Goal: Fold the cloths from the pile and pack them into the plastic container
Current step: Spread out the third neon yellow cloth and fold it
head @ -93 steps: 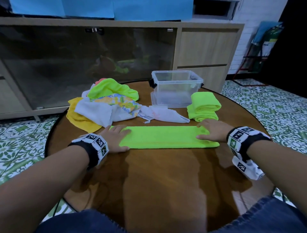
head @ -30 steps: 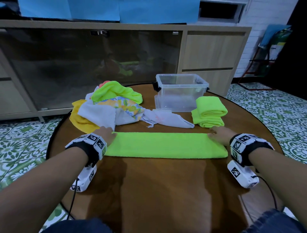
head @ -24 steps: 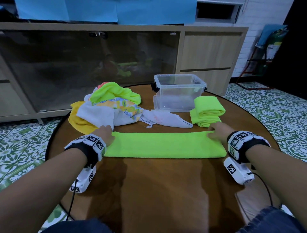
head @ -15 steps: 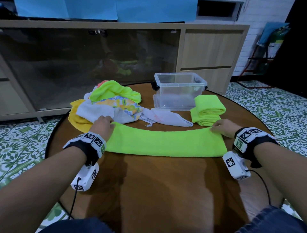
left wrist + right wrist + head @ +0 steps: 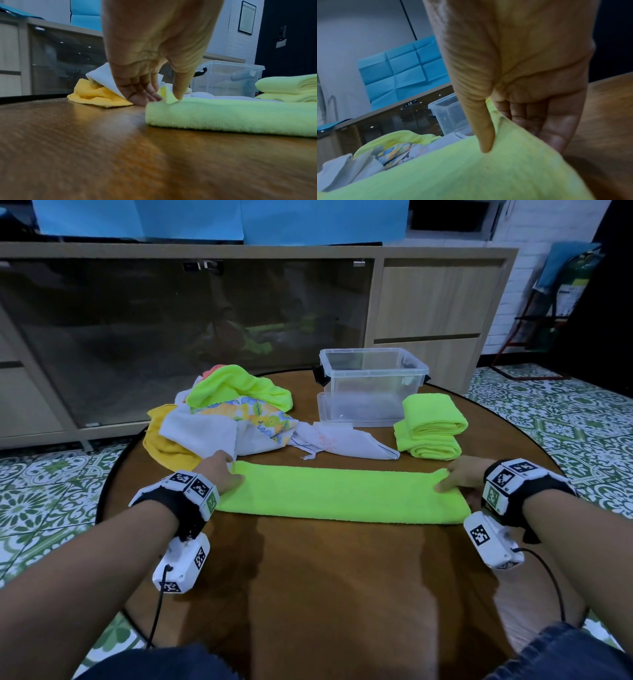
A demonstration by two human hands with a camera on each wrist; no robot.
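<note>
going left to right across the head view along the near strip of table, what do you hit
left hand pinching the cloth's left end → long lime green cloth folded into a strip → right hand pinching its right end

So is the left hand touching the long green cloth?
Touching. In the left wrist view the left hand pinches a corner of the long green cloth between thumb and fingers.
</note>
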